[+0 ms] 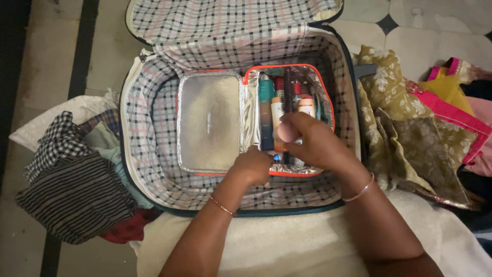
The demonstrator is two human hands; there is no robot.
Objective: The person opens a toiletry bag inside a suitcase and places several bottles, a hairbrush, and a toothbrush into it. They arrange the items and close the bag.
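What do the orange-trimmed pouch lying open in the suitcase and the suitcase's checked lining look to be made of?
Orange-trimmed silver pouch: probably metallic foil or plastic film, shiny, since it glints and crinkles. Checked suitcase lining: apparently thin woven fabric, matte, with soft wrinkles and no shine.

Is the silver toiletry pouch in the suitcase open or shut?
Open: the pouch lies flapped flat in the suitcase, bottles showing in its right half.

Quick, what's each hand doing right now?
Left hand: curled at the toiletry pouch edge; grip unclear.
Right hand: closed on a pink bottle.
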